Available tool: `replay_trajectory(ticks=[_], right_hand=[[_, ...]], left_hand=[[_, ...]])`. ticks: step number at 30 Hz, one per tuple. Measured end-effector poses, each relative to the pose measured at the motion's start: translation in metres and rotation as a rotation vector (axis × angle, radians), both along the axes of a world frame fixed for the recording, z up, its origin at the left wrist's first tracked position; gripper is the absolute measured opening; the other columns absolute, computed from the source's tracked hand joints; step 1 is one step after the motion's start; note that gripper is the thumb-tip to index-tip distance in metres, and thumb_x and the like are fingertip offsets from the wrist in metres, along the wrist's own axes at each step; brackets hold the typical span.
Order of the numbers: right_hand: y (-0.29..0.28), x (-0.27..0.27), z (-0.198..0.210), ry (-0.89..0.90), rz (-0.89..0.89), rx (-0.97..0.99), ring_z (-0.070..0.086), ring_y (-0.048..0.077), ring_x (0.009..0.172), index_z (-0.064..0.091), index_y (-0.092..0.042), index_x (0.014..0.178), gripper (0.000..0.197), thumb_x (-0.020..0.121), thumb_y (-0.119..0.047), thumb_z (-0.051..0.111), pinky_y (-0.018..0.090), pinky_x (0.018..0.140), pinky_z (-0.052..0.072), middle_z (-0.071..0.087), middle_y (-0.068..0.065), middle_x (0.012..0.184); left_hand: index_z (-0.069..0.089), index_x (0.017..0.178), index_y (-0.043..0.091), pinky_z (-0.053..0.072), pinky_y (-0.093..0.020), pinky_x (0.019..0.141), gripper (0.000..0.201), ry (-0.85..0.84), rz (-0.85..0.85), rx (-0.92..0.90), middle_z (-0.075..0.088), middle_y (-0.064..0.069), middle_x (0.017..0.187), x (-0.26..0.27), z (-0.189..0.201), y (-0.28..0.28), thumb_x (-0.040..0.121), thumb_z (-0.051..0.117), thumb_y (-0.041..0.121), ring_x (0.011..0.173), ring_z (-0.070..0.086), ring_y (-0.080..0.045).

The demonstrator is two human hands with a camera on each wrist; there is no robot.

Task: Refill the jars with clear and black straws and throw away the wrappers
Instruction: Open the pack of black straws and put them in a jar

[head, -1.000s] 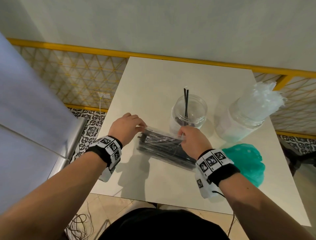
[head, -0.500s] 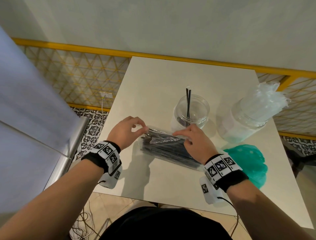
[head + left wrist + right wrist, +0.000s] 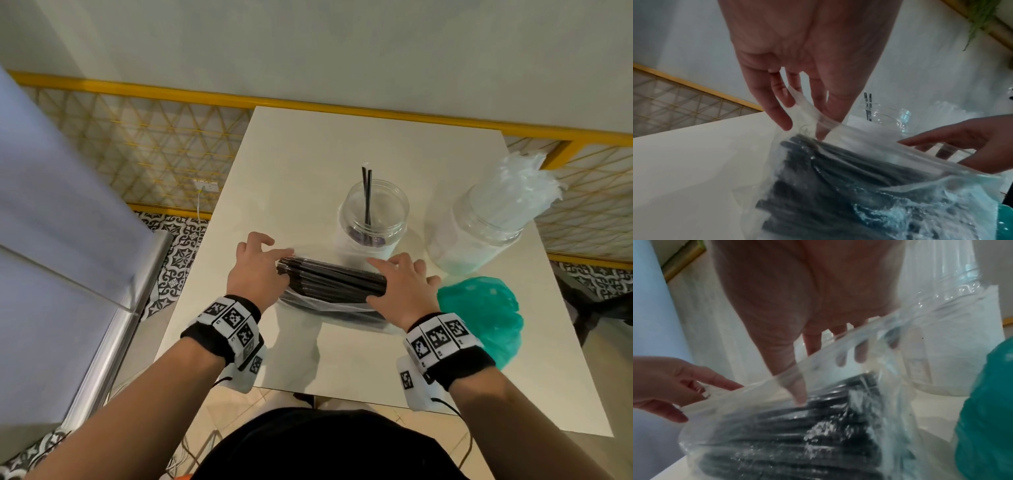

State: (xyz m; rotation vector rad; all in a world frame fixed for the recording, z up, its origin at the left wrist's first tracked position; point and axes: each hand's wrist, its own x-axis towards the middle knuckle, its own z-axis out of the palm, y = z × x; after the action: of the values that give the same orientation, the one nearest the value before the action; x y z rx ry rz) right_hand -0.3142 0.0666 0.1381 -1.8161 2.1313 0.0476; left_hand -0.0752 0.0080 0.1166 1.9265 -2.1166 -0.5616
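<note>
A bundle of black straws point(image 3: 332, 279) lies across the table in front of me, in a clear wrapper point(image 3: 329, 305) that is open along the top. My left hand point(image 3: 270, 250) is at its left end, thumb on the straws and fingers loose. In the left wrist view the left hand point(image 3: 803, 129) touches the wrapper's edge point(image 3: 838, 123). My right hand point(image 3: 387, 270) rests on the right end with its fingers extended. In the right wrist view its thumb point(image 3: 797, 394) touches the straws point(image 3: 797, 426) under the film. Behind stand a jar point(image 3: 373, 219) with two black straws and a jar of clear straws point(image 3: 479, 229).
A crumpled green plastic bag point(image 3: 483, 315) lies on the white table point(image 3: 342, 144) at my right wrist. A yellow railing point(image 3: 137, 92) runs behind the table, and a steel counter point(image 3: 113, 329) borders the left side.
Both hands let go of the wrapper's top edge and spread to the two ends of the bundle. The wrapper now gapes open and the straws lie more square to me.
</note>
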Motion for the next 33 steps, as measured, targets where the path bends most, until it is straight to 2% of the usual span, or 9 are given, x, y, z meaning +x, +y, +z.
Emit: replay_trajectory(ticks=[3, 6, 9, 12, 15, 18, 22, 28, 33], right_hand=[[0.004, -0.003, -0.001, -0.011, 0.005, 0.048, 0.031, 0.029, 0.126, 0.008, -0.051, 0.146, 0.102, 0.069, -0.045, 0.075, 0.052, 0.099, 0.032, 0.021, -0.002, 0.146], [0.005, -0.007, -0.01, -0.068, -0.004, 0.11, 0.031, 0.03, 0.126, 0.002, -0.052, 0.146, 0.115, 0.063, -0.043, 0.082, 0.053, 0.098, 0.037, 0.018, -0.001, 0.147], [0.0, -0.014, -0.022, -0.178, -0.019, 0.122, 0.031, 0.029, 0.124, 0.014, -0.045, 0.148, 0.108, 0.066, -0.035, 0.083, 0.049, 0.102, 0.041, 0.026, 0.003, 0.145], [-0.007, -0.02, -0.028, -0.219, -0.002, 0.151, 0.03, 0.029, 0.126, 0.022, -0.04, 0.148, 0.101, 0.067, -0.037, 0.082, 0.047, 0.105, 0.039, 0.033, 0.005, 0.141], [-0.013, -0.021, -0.025, -0.166, 0.039, 0.193, 0.032, 0.028, 0.128, 0.026, -0.038, 0.148, 0.094, 0.07, -0.045, 0.079, 0.046, 0.106, 0.036, 0.037, 0.005, 0.141], [-0.015, -0.01, -0.009, -0.012, 0.103, 0.017, 0.032, 0.026, 0.128, 0.046, -0.039, 0.136, 0.07, 0.072, -0.056, 0.07, 0.045, 0.106, 0.026, 0.039, 0.001, 0.139], [-0.017, 0.025, 0.005, -0.06, 0.236, -0.308, 0.039, 0.022, 0.115, 0.064, -0.026, 0.111, 0.034, 0.08, -0.04, 0.066, 0.04, 0.102, 0.033, 0.048, 0.0, 0.118], [-0.035, 0.052, -0.024, -0.124, 0.288, 0.063, 0.04, 0.026, 0.127, 0.039, -0.014, 0.14, 0.072, 0.078, -0.033, 0.069, 0.039, 0.11, 0.035, 0.047, 0.007, 0.134], [-0.038, 0.047, -0.036, -0.092, 0.266, 0.086, 0.039, 0.025, 0.124, 0.044, -0.018, 0.136, 0.069, 0.073, -0.033, 0.069, 0.04, 0.108, 0.035, 0.042, 0.005, 0.128]], left_hand=[[0.048, 0.138, 0.03, 0.047, -0.032, 0.075, 0.066, -0.004, -0.067, -0.03, 0.036, 0.002, 0.136, -0.001, -0.002, 0.006, 0.076, 0.069, 0.021, 0.115, 0.033, -0.025], [0.037, 0.142, 0.037, 0.046, -0.03, 0.08, 0.081, 0.012, -0.067, 0.023, 0.029, 0.005, 0.141, 0.0, -0.008, 0.013, 0.071, 0.075, 0.026, 0.118, 0.029, -0.025], [0.034, 0.141, 0.045, 0.043, -0.033, 0.09, 0.089, 0.082, -0.002, 0.148, 0.018, -0.002, 0.147, 0.006, -0.017, 0.018, 0.068, 0.08, 0.026, 0.127, 0.025, -0.03], [0.029, 0.146, 0.041, 0.037, -0.033, 0.102, 0.097, 0.254, -0.01, 0.319, 0.024, -0.012, 0.145, 0.012, -0.025, 0.015, 0.067, 0.083, 0.02, 0.122, 0.041, -0.029], [0.027, 0.148, 0.039, 0.033, -0.027, 0.099, 0.101, 0.35, -0.019, 0.366, 0.037, -0.014, 0.134, 0.015, -0.029, 0.011, 0.066, 0.084, 0.017, 0.109, 0.04, -0.018], [0.026, 0.147, 0.039, 0.037, -0.037, 0.106, 0.104, 0.421, -0.025, 0.375, 0.042, -0.005, 0.121, 0.016, -0.031, 0.008, 0.058, 0.08, 0.026, 0.125, 0.034, -0.028], [0.032, 0.144, 0.04, 0.044, -0.043, 0.104, 0.104, 0.485, 0.004, 0.36, 0.045, 0.001, 0.12, 0.017, -0.036, 0.007, 0.052, 0.081, 0.029, 0.125, 0.043, -0.029], [0.033, 0.141, 0.049, 0.055, -0.043, 0.091, 0.103, 0.523, -0.009, 0.405, 0.047, -0.01, 0.134, 0.028, -0.047, 0.005, 0.055, 0.086, 0.026, 0.097, 0.067, -0.025], [0.036, 0.143, 0.038, 0.051, -0.02, 0.071, 0.09, 0.517, 0.045, 0.446, 0.051, -0.006, 0.121, 0.038, -0.048, 0.009, 0.072, 0.082, 0.008, 0.081, 0.066, -0.021]])
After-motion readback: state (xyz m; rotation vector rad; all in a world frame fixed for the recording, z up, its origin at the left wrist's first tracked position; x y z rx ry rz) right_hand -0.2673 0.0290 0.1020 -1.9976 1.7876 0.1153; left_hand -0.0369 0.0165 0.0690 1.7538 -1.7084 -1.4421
